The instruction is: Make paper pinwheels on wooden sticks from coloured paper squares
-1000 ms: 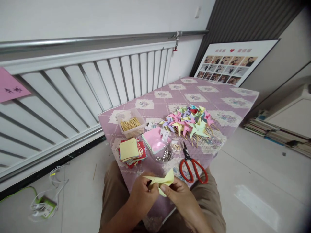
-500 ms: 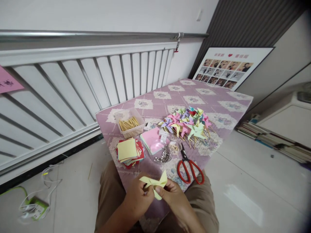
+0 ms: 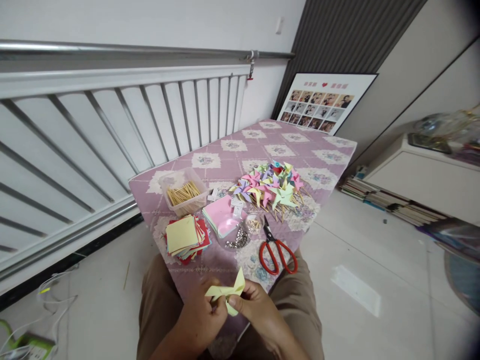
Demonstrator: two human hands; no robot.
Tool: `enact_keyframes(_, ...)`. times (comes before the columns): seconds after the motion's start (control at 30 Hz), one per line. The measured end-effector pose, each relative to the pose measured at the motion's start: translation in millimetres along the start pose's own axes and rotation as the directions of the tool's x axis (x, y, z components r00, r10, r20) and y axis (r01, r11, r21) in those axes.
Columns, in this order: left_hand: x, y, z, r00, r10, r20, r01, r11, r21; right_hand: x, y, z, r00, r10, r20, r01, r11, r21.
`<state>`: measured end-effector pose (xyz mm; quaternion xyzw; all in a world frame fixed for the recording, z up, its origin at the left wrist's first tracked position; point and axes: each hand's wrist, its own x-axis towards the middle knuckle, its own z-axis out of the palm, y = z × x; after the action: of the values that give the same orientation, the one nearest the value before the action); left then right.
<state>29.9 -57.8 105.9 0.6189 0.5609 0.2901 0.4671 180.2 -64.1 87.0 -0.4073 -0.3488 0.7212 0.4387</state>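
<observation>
Between my two hands is a pale yellow paper pinwheel (image 3: 237, 286), its blades folded in toward the middle. My left hand (image 3: 204, 310) pinches its left side, fingers closed. On the right side, my right hand (image 3: 258, 305) is closed on it too, the thumb pressed near the centre. Whether a small fastener sits under the thumb is hidden. Just beyond lie black scissors with red handles (image 3: 277, 252), a clear dish of small metal pieces (image 3: 237, 239) and a small round tub of short wooden pieces (image 3: 254, 223).
A stack of coloured paper squares (image 3: 183, 235) lies at the left, with a plastic box of wooden sticks (image 3: 183, 192) behind it. Pink and pale sheets (image 3: 219, 212) lie in the middle. Finished pinwheels (image 3: 270, 187) are heaped further back. A radiator (image 3: 168, 115) runs along the left.
The whole view has swung to the right, so the table and hands appear further left. Both hands keep hold of the yellow pinwheel, with little change in their grip.
</observation>
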Motion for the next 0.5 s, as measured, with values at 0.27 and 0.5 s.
enact_keyframes(0.27, -0.5, 0.1, 6.7, 0.999, -0.038, 0.007, 0.037, 0.99, 0.14, -3.1, 7.1, -3.3, 1.0, 0.005, -0.018, -0.005, 1.0, 0.029)
enact_keyframes(0.5, 0.8, 2.9, 5.4, 0.998, -0.064, 0.008, 0.061, 0.978, 0.2, -5.4, -3.7, 3.8, 0.999, -0.042, -0.005, 0.042, 0.999, 0.032)
